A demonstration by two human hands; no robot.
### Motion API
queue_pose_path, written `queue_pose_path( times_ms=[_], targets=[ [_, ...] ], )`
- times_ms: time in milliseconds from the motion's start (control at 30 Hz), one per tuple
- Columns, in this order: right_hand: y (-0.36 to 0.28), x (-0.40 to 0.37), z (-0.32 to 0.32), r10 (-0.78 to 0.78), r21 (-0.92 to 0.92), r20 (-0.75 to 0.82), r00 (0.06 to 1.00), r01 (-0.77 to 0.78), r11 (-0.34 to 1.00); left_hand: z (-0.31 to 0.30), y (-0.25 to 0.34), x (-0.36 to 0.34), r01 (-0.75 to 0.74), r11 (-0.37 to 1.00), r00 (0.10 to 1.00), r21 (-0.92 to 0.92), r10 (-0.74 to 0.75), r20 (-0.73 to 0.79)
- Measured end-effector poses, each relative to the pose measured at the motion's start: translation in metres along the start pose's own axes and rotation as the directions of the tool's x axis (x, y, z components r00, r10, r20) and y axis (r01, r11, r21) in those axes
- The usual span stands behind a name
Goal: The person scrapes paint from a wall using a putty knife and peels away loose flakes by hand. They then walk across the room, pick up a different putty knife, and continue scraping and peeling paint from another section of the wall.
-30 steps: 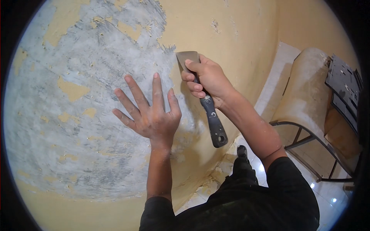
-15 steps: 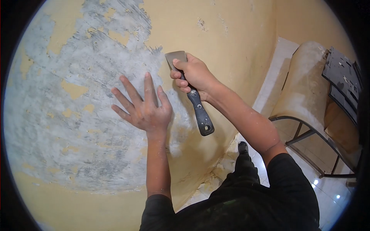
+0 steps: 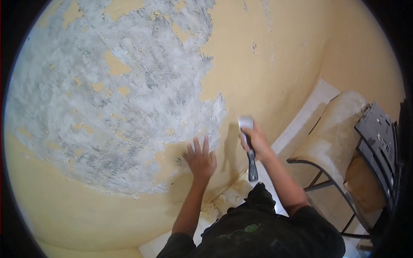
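Observation:
My right hand (image 3: 257, 140) is wrapped round a paint scraper (image 3: 252, 165), its dark handle hanging down below the fist and its broad metal blade pointing up. The blade is a little blurred and stands near the yellow wall (image 3: 241, 51). To the left, my left hand (image 3: 200, 162) has its fingers spread, close against the wall at the lower right edge of a large scraped patch (image 3: 142, 99). Grey-white plaster shows in that patch, with small islands of yellow paint left in it.
At the right stands a worn curved seat (image 3: 329, 129) on a dark metal frame (image 3: 329, 172), with dark flat panels (image 3: 378, 137) leaning on it. Crumbled, peeling material lies along the wall's foot (image 3: 223, 200). Pale floor tiles (image 3: 152, 245) run below.
The view has shifted, and more of the patch's right side shows. My right hand has moved right and down with the scraper. My left hand sits lower, still spread.

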State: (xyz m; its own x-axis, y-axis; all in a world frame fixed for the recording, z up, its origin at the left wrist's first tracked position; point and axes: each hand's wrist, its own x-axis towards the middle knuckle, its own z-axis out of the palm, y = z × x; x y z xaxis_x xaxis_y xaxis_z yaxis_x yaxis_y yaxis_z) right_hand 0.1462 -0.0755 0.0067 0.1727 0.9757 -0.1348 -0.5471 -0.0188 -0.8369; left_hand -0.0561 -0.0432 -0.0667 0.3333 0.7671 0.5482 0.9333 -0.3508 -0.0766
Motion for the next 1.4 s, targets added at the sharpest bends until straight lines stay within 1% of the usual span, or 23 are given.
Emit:
queue_pose_path(
  times_ms=[33,100,133,167,200,233,300,467,500,567,600,633,667,700,733,800,867,1000,1067,1200,1267,1333,1400],
  targets=[
    [0.032,0.0,-0.025,0.048,-0.086,-0.038,0.998,-0.051,0.995,0.015,0.002,-0.029,-0.003,1.0,1.0,-0.011,0.003,0.029],
    [0.082,-0.019,-0.061,0.161,-0.2,-0.195,0.968,-0.2,0.959,0.038,0.005,-0.083,-0.036,0.989,0.968,-0.144,0.07,0.243],
    [0.101,-0.031,-0.08,0.232,-0.281,-0.148,0.961,-0.266,0.922,0.06,0.003,-0.121,0.041,0.956,0.93,-0.291,0.071,0.362],
    [0.11,-0.044,-0.086,0.322,-0.281,-0.145,0.936,-0.351,0.893,0.094,-0.004,-0.163,0.184,0.923,0.79,-0.338,0.066,0.61],
    [0.117,-0.055,-0.091,0.414,-0.28,-0.145,0.899,-0.439,0.854,0.149,-0.016,-0.219,0.255,0.935,0.501,-0.246,0.089,0.861],
    [0.123,-0.06,-0.096,0.423,-0.294,-0.149,0.894,-0.448,0.844,0.146,-0.021,-0.241,0.598,0.744,0.309,-0.299,0.13,0.942],
    [0.13,-0.065,-0.102,0.529,-0.297,-0.022,0.849,-0.51,0.807,0.129,-0.018,-0.259,0.605,0.774,0.089,-0.184,0.164,0.982],
    [0.1,-0.025,-0.114,0.609,-0.488,0.183,0.772,-0.466,0.738,0.113,0.018,-0.235,0.749,0.652,0.134,-0.117,0.023,0.991],
    [0.095,-0.015,-0.116,0.612,-0.539,0.215,0.761,-0.43,0.724,0.123,0.025,-0.229,0.727,0.66,0.256,-0.19,-0.003,0.967],
    [0.085,0.005,-0.118,0.638,-0.623,0.224,0.737,-0.395,0.675,0.106,0.045,-0.185,0.767,0.595,0.431,-0.239,-0.201,0.88],
    [0.088,0.016,-0.123,0.644,-0.627,0.232,0.729,-0.395,0.672,0.117,0.053,-0.178,0.746,0.555,0.612,-0.367,-0.355,0.707],
    [0.09,0.02,-0.129,0.653,-0.634,0.237,0.719,-0.395,0.665,0.102,0.064,-0.147,0.744,0.465,0.668,-0.481,-0.542,0.509],
    [0.09,0.021,-0.133,0.692,-0.674,0.248,0.678,-0.393,0.626,0.092,0.068,-0.12,0.66,0.583,0.716,-0.474,-0.679,0.161],
    [0.092,0.023,-0.132,0.706,-0.678,0.27,0.655,-0.391,0.622,0.068,0.067,-0.087,0.67,0.547,0.636,-0.501,-0.771,0.009],
    [0.092,0.024,-0.132,0.716,-0.68,0.29,0.635,-0.39,0.621,0.063,0.057,-0.07,0.649,0.616,0.602,-0.447,-0.775,-0.193],
    [0.098,0.024,-0.135,0.775,-0.754,0.289,0.562,-0.365,0.546,0.039,0.042,-0.028,0.618,0.646,0.478,-0.447,-0.761,-0.439],
    [0.105,0.033,-0.148,0.84,-0.824,0.285,0.461,-0.329,0.461,0.015,0.03,0.004,0.632,0.653,0.424,-0.417,-0.742,-0.519],
    [0.106,0.058,-0.173,0.858,-0.837,0.281,0.431,-0.327,0.439,0.026,0.04,0.032,0.676,0.617,0.419,-0.402,-0.771,-0.479],
    [0.1,0.067,-0.177,0.859,-0.84,0.247,0.448,-0.343,0.42,0.054,0.054,0.032,0.637,0.673,0.475,-0.376,-0.727,-0.496],
    [0.103,0.072,-0.189,0.871,-0.871,0.245,0.426,-0.298,0.391,0.077,0.09,0.01,0.708,0.578,0.515,-0.405,-0.815,-0.264],
    [0.106,0.075,-0.195,0.885,-0.91,0.106,0.454,-0.315,0.271,0.07,0.095,-0.004,0.709,0.593,0.525,-0.383,-0.805,-0.275],
    [0.11,0.08,-0.198,0.875,-0.915,0.114,0.471,-0.292,0.277,0.069,0.087,-0.004,0.688,0.607,0.546,-0.398,-0.794,-0.267],
    [0.109,0.082,-0.205,0.858,-0.917,0.088,0.507,-0.294,0.268,0.063,0.076,0.009,0.701,0.497,0.289,-0.513,-0.854,-0.433]
  ],
)
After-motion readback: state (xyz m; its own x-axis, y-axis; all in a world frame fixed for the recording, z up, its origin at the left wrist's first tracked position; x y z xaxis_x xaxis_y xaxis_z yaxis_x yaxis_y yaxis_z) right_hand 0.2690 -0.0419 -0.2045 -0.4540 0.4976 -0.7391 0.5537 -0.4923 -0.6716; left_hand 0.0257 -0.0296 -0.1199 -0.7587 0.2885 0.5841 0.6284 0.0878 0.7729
